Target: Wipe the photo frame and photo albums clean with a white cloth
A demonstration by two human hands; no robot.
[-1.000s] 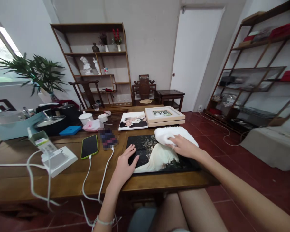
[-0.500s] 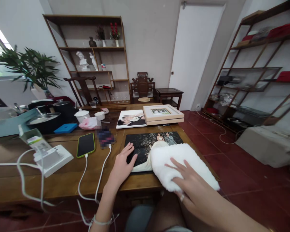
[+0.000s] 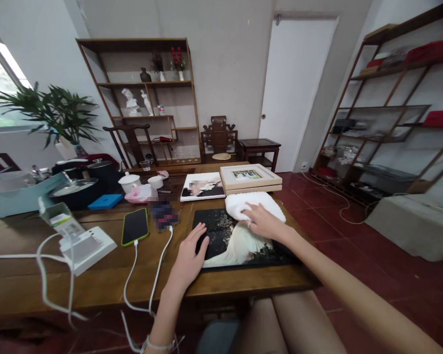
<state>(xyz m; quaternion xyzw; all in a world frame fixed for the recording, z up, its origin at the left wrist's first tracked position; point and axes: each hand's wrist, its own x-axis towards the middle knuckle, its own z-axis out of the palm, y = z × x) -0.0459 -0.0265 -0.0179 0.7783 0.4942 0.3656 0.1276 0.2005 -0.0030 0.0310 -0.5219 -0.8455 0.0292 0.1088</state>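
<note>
A large dark photo print [image 3: 239, 241] with a white dress on it lies flat on the wooden table [image 3: 96, 280] in front of me. My left hand [image 3: 190, 253] rests open and flat on the print's left edge. My right hand [image 3: 261, 221] presses down on a fluffy white cloth [image 3: 254, 204] at the far part of the print, fingers laid over it.
Behind the print lie another photo print [image 3: 202, 186] and a stacked light wood picture frame [image 3: 250, 177]. A green-cased phone [image 3: 134, 226], white charging cables [image 3: 147, 290], a white box [image 3: 86, 248], pots and cups occupy the table's left. Shelves line both walls.
My right hand has pushed the white cloth from the print's near right corner back up to its far edge. My left hand has stayed on the print's left edge.
</note>
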